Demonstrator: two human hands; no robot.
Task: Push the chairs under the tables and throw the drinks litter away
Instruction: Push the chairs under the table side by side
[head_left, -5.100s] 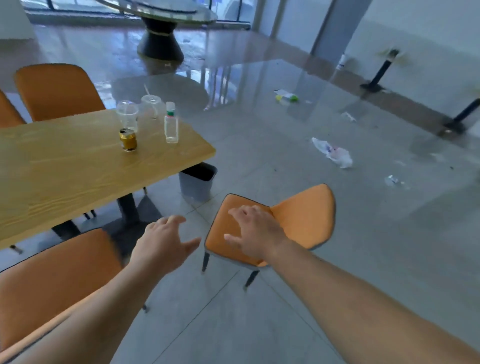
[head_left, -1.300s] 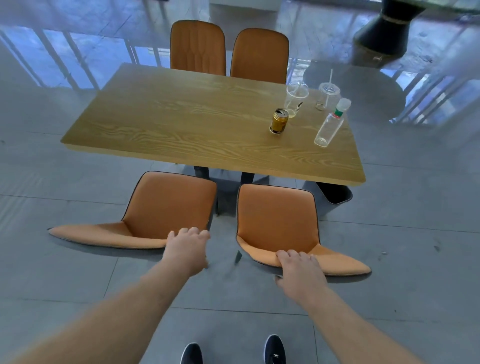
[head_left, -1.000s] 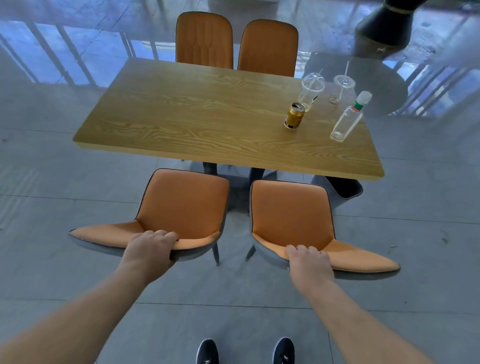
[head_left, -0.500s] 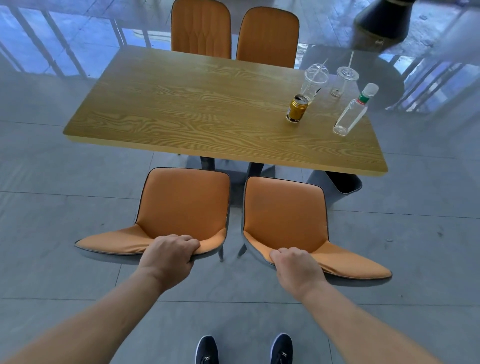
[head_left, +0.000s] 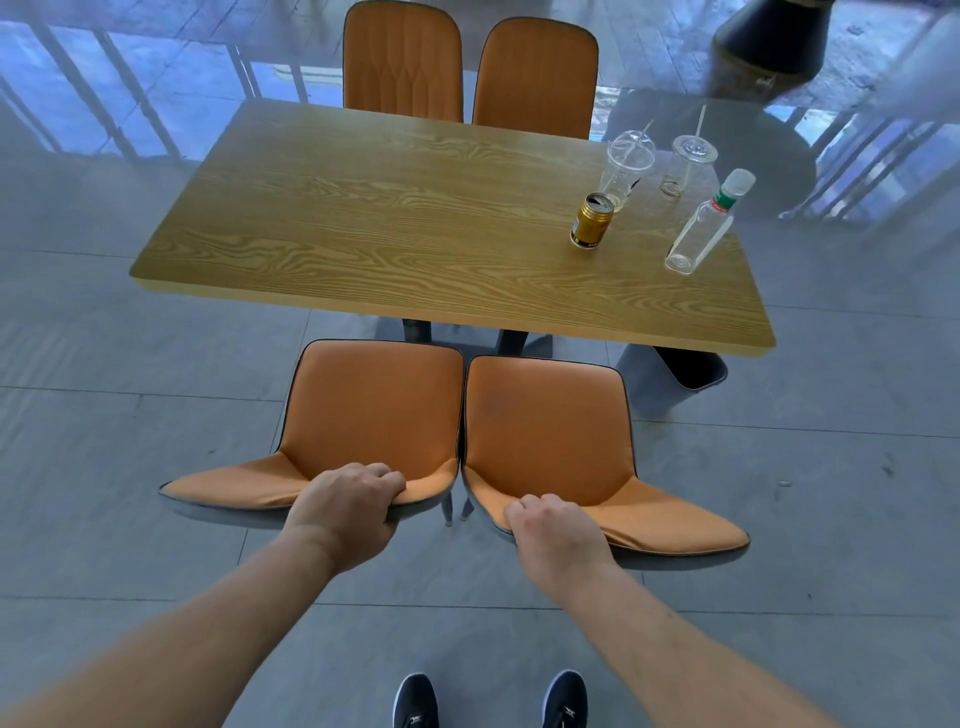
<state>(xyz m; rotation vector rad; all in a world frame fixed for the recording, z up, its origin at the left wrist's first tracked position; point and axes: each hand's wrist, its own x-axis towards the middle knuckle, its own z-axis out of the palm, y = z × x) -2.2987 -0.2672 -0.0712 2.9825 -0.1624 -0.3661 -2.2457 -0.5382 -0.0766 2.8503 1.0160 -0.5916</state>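
Two orange chairs stand side by side just short of the near edge of the wooden table (head_left: 363, 223). My left hand (head_left: 348, 506) grips the top edge of the left chair's (head_left: 371, 410) backrest. My right hand (head_left: 553, 532) grips the top of the right chair's (head_left: 548, 426) backrest. On the table's right end stand a gold can (head_left: 591, 221), two clear lidded cups with straws (head_left: 626, 169) (head_left: 688, 166) and a clear plastic bottle (head_left: 704, 228) with a white cap.
Two more orange chairs (head_left: 402, 62) (head_left: 535, 73) are tucked in at the table's far side. A grey bin (head_left: 670, 379) sits on the floor under the table's right end. A dark pedestal base (head_left: 769, 36) stands at the far right. My shoes (head_left: 488, 701) are below.
Both hands have closed over the backrest tops, and the two chairs have slid closer together and towards the table.
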